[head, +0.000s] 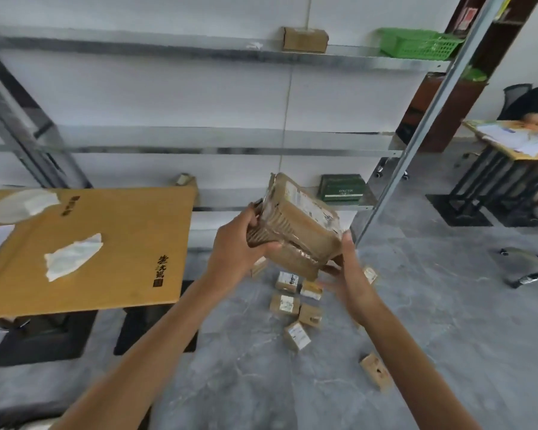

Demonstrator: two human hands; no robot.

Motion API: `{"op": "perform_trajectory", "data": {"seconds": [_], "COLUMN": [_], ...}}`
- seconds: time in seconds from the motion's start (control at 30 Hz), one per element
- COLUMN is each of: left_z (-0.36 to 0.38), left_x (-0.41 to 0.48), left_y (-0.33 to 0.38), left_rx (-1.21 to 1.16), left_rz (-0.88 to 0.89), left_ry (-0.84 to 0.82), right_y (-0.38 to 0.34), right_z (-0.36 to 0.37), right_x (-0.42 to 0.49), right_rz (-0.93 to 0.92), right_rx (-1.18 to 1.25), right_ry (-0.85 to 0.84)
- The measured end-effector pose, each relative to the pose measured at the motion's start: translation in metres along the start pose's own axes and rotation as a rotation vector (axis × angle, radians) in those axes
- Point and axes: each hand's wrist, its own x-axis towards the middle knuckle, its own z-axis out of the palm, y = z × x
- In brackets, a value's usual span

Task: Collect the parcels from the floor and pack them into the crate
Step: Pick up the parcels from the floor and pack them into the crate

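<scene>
Small parcels [288, 302] lie on the floor [230, 367] below. The left hand [236, 243] curls round the big parcel [298, 225] at its left end. The right hand [343, 268], spread, props its right end. The green crate [416, 43] sits far up and rightward, nearer the right hand.

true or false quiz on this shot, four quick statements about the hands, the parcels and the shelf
1. The left hand and right hand are both on one taped brown parcel. True.
2. No parcels are left on the floor. False: several small parcels lie there, below the hands.
3. A green basket sits on the upper shelf. True.
4. The held parcel rests on the table. False: it is held in the air, to the right of the table.
</scene>
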Motion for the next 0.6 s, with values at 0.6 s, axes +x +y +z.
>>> {"op": "perform_trajectory", "data": {"seconds": [0.6], "left_z": [-0.24], "left_x": [-0.23], "left_y": [-0.108], "left_rx": [-0.059], "left_rz": [-0.192], "left_ry": [0.027], "right_y": [0.095], "right_z": [0.243], "right_x": [-0.175], "right_rz": [-0.051], "right_rx": [0.122], "right_ry": [-0.117]}}
